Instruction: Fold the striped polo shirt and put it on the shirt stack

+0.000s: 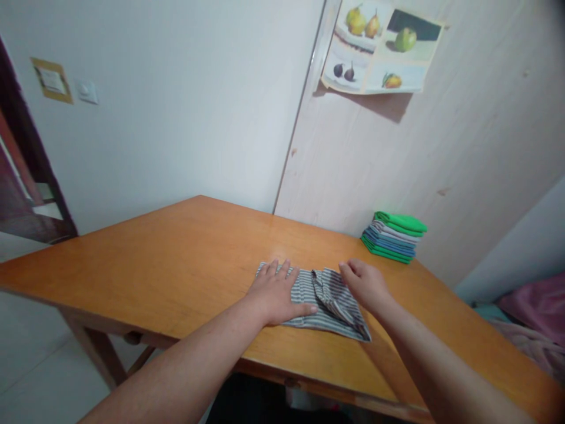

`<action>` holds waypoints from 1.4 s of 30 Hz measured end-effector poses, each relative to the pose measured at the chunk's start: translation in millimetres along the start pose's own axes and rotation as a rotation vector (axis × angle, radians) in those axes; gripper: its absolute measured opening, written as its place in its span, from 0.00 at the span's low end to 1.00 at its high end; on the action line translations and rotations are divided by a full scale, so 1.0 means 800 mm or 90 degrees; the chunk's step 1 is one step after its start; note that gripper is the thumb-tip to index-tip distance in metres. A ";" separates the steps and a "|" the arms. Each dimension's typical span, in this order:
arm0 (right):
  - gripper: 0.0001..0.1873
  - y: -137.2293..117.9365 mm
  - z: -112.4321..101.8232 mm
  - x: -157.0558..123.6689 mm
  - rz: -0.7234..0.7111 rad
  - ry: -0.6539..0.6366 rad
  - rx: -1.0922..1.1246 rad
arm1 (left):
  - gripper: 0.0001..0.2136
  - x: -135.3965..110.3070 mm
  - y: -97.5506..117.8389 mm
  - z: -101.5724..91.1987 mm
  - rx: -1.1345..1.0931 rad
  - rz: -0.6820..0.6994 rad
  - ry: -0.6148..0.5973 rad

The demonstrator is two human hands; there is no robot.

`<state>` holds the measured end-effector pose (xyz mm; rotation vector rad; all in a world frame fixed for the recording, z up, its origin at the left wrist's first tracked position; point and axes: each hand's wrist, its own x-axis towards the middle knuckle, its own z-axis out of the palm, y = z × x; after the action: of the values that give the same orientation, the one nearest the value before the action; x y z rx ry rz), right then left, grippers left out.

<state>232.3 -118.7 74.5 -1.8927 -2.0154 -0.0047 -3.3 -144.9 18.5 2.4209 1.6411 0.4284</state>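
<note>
A grey-and-white striped cloth (305, 290) lies on the wooden table near its front edge. Its left part is flat, while the right part is lifted and folded over in a loose, crumpled flap. My left hand (276, 297) presses on the left part, palm down with the fingers spread. At the far right edge of the cloth, my right hand (365, 284) is closed in a pinch on the raised fabric. The exact grip point is partly hidden by the fingers.
Toward the table's (176, 259) back right corner stands a stack of folded cloths (392, 237), green, blue and pale. Behind the table is a wall with a fruit picture sheet (382, 50). Pink fabric (536, 306) lies beyond the right edge.
</note>
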 end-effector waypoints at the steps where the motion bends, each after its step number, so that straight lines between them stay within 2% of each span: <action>1: 0.21 0.003 0.004 -0.002 -0.016 0.002 -0.007 | 0.55 0.000 0.000 0.000 0.001 0.000 0.000; 7: 0.19 -0.006 0.033 -0.028 -0.141 -0.040 0.019 | 0.54 0.001 -0.001 0.003 0.006 0.002 0.001; 13: 0.25 -0.011 0.062 -0.052 -0.250 -0.058 -0.058 | 0.51 0.003 -0.004 0.007 0.019 0.005 0.002; 18: 0.27 0.000 0.064 -0.051 -0.257 -0.082 0.019 | 0.51 0.003 -0.005 0.007 0.018 0.005 0.002; 23: 0.24 0.013 0.057 -0.044 -0.190 0.011 0.140 | 0.51 0.002 -0.004 0.006 0.019 0.004 0.001; 26: 0.24 0.014 0.059 -0.047 -0.200 0.008 0.130 | 0.51 0.002 -0.003 0.004 0.021 0.004 -0.003; 32: 0.29 0.002 0.071 -0.061 -0.238 -0.041 0.016 | 0.49 0.002 -0.004 0.004 0.026 0.012 -0.001; 38: 0.29 0.001 0.069 -0.061 -0.234 -0.055 0.029 | 0.48 0.001 -0.006 -0.002 0.028 0.025 -0.002; 40: 0.29 0.005 0.067 -0.057 -0.230 -0.045 0.056 | 0.45 0.001 -0.006 -0.010 0.027 0.039 0.018; 42: 0.28 0.009 0.065 -0.053 -0.214 -0.022 0.085 | 0.36 0.004 -0.003 -0.019 0.029 0.065 0.057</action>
<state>226.3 -145.5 12.8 -1.4664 -2.2723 0.0715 -9.5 -141.6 32.5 2.5615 1.5834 0.5290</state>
